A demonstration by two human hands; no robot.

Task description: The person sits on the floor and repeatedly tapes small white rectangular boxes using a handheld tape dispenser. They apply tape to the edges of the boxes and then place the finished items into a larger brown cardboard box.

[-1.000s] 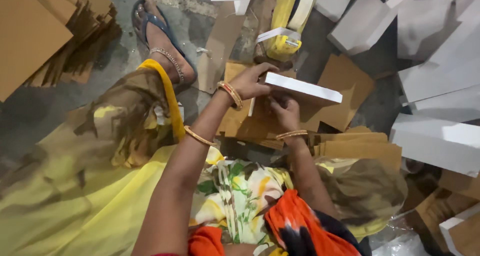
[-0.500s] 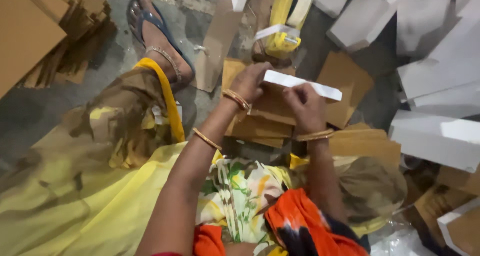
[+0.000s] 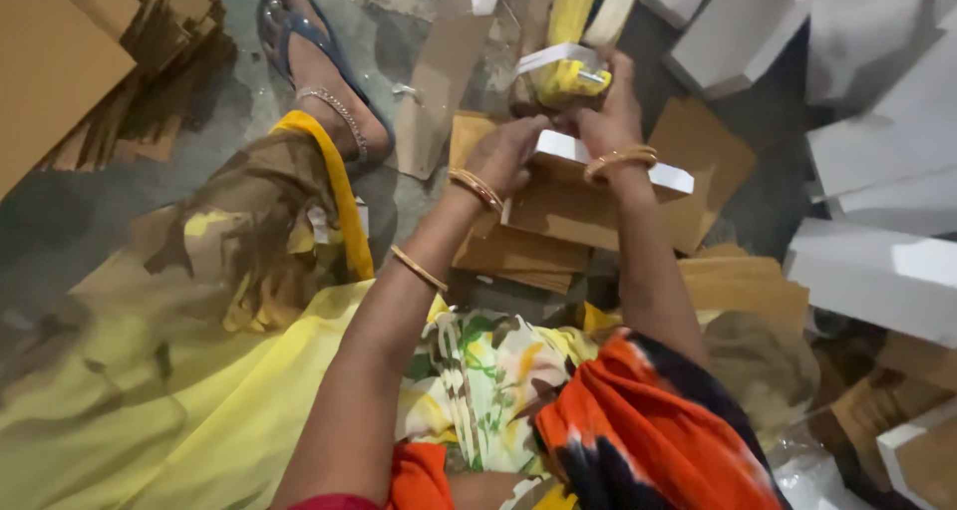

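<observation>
- So, your left hand (image 3: 508, 151) was curled shut on the near-left end of the half-folded box (image 3: 598, 196), a cardboard piece with a white face and a brown inside, fingers wrapped over its white edge.
- Your right hand (image 3: 606, 121) sat on the top of that same box at its far edge, fingers bent down. I couldn't tell from this angle if it was really gripping or just pressing, since the fingertips were hidden behind the yellow tape dispenser (image 3: 568, 76) area.
- The box itself was held up just above the stack of brown cardboard blanks (image 3: 518, 256) on the floor, tilted, right in front of your knees and just short of the dispenser.
- Your sandalled foot (image 3: 319, 71) was off to the left, well apart from the work, and finished white boxes (image 3: 877, 271) were piled along the right.
- What could've gone wrong, as I read it: the box was only pinched at one end and one edge, so the free right end could have sagged and sprung the fold back open.
- Also, your right hand was touching or nearly touching the dispenser, so a knuckle could have caught on its cutter or knocked it over.
- Loose sari cloth (image 3: 229, 400) lay close under the arms and could have snagged a flap.
</observation>
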